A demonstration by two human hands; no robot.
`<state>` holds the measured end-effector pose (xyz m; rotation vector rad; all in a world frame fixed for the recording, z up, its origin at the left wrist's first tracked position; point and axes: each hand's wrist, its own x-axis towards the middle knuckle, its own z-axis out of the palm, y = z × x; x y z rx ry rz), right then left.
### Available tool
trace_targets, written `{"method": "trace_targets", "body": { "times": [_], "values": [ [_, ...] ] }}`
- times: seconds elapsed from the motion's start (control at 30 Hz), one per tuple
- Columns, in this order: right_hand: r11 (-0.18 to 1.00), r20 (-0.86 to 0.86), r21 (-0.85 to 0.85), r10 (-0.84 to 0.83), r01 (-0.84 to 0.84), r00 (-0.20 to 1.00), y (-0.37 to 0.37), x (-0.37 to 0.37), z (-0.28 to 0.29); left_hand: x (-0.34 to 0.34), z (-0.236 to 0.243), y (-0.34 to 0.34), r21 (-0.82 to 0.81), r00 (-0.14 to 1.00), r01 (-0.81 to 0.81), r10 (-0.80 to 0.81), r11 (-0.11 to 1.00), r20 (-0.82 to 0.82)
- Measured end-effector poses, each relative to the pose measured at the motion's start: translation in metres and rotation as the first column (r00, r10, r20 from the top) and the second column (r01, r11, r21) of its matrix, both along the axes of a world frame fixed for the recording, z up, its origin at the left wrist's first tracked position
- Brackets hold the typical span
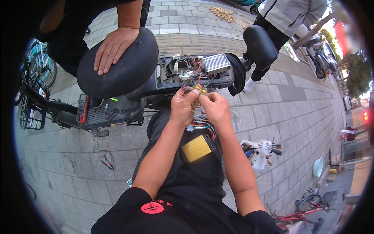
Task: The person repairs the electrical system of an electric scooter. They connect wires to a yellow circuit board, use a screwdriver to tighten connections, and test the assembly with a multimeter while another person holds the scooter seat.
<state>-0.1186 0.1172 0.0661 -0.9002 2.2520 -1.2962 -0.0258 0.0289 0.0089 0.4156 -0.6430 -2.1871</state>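
My left hand (182, 108) and my right hand (215, 110) meet in front of me, fingers pinched round a small bundle of wires with yellow connectors (200, 90). The exact grip of each fingertip is partly hidden. Across my lap lies a gold finned controller box (196, 148), its coloured wires (205, 125) running up toward my hands. Just beyond them is the open compartment of an electric scooter (159, 86). Inside sit a silver finned controller box (215, 64) and a tangle of wires with white plugs (187, 64).
Another person's hand (113, 48) rests on the black scooter seat (136, 74). A person in a grey jacket (290, 17) stands beyond the smaller seat pad (260, 46). Tools in a white container (263, 155) stand on the paving to the right. A red-and-black cable (107, 156) lies left.
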Motion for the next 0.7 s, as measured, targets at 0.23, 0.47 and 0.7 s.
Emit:
{"method": "trace_targets", "body": {
  "times": [0.23,0.47,0.7],
  "values": [
    [0.997,0.229,0.016,0.075,-0.081,0.971,-0.001,-0.009,0.003,-0.005,-0.012,0.003,0.022,0.999,-0.045,0.046,0.999,-0.028],
    [0.994,0.036,-0.045,0.098,-0.097,0.995,0.001,-0.013,-0.003,-0.005,-0.008,0.003,0.009,0.998,-0.056,0.056,0.998,-0.011],
    [0.994,-0.084,0.003,0.112,-0.112,0.990,0.004,0.001,0.021,-0.001,-0.004,0.002,0.074,0.999,-0.006,0.010,0.997,-0.052]
  ]
}}
